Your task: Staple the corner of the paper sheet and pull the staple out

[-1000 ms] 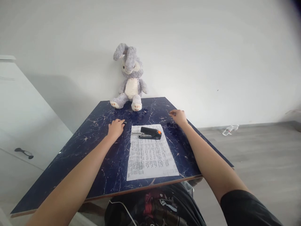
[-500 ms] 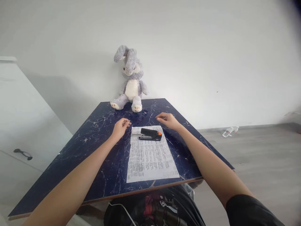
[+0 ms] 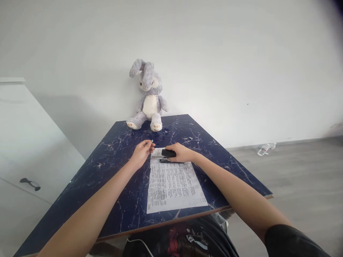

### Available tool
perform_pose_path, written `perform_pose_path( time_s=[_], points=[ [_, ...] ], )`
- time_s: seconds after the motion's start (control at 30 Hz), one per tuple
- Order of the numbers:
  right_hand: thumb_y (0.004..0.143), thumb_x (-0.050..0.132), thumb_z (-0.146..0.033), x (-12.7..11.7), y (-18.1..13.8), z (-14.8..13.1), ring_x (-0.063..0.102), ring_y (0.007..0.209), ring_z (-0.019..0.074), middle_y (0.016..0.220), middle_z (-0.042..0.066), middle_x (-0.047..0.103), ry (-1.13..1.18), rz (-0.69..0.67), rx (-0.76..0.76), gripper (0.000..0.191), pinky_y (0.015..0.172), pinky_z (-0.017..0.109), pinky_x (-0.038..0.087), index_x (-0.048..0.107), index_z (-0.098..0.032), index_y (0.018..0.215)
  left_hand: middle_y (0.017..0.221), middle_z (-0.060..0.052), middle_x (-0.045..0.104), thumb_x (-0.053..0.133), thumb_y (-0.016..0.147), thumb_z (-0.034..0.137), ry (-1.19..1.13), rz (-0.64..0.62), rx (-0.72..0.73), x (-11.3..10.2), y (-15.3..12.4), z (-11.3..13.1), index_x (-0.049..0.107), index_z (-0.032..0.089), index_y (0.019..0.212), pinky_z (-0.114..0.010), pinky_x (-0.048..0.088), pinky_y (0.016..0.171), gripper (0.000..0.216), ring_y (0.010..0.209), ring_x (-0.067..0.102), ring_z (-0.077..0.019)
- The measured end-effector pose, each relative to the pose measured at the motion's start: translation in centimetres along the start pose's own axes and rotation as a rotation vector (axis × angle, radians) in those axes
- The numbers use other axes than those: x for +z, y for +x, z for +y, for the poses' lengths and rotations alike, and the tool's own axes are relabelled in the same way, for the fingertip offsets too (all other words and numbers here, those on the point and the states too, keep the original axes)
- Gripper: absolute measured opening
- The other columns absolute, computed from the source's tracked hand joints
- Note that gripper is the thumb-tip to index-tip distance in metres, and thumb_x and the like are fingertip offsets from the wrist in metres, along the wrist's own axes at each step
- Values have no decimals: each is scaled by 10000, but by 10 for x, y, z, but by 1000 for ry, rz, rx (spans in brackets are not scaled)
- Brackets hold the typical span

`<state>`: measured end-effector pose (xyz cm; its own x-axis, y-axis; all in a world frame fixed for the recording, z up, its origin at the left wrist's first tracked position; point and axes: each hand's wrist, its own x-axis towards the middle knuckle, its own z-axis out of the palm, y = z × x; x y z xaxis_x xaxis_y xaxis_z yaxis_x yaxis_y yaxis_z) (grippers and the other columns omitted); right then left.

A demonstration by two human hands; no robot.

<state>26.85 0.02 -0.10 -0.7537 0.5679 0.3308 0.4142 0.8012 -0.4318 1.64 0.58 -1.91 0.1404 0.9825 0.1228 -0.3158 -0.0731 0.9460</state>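
Observation:
A black stapler (image 3: 168, 153) lies on a printed sheet of paper (image 3: 175, 189), its silvery metal staple tray sticking out to the left. My right hand (image 3: 182, 152) is closed around the stapler's right part, covering its orange spot. Just left of the tray, my left hand (image 3: 142, 153) pinches a tiny silvery piece (image 3: 152, 141) between thumb and fingertips. It looks like a short strip of staples, though it is too small to be sure.
A grey plush rabbit (image 3: 150, 96) sits at the far edge of the blue marbled table (image 3: 120, 200), against the wall. A small dark-and-silver bit (image 3: 190, 138) lies beyond my right hand. White drawers (image 3: 34, 142) stand left; a clear plastic bottle (image 3: 265, 149) is on the floor.
My right hand has come down and left onto the stapler and taken hold of it. My left hand has moved right, closer to the staple tray. The view has tilted slightly up.

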Motion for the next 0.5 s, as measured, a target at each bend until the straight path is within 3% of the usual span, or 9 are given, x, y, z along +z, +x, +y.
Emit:
perform_pose_path(
  time_s=[0.27,0.4,0.5],
  points=[
    [803,760,-203,-6,-3,15,581,701,147,825,8,674,-14,59,51,180,640,240,380,679,-158,957,907,-54,739,923,718,228,-74,7,-43,3,-2,3,675,161,947,-229,562,727,344,758,668,-113],
    [816,761,-225,-8,-5,16,582,684,148,830,13,688,6,51,62,186,626,243,387,691,-161,975,941,-77,754,817,819,101,-103,71,-156,2,-3,5,752,141,1048,-237,606,796,242,792,704,-114],
    [829,762,-253,-8,-6,17,577,661,146,815,12,686,17,46,65,181,603,246,382,686,-162,966,923,-102,761,732,883,64,-50,112,-241,-1,-2,7,777,111,1092,-234,630,759,219,770,724,-128]
  ],
)
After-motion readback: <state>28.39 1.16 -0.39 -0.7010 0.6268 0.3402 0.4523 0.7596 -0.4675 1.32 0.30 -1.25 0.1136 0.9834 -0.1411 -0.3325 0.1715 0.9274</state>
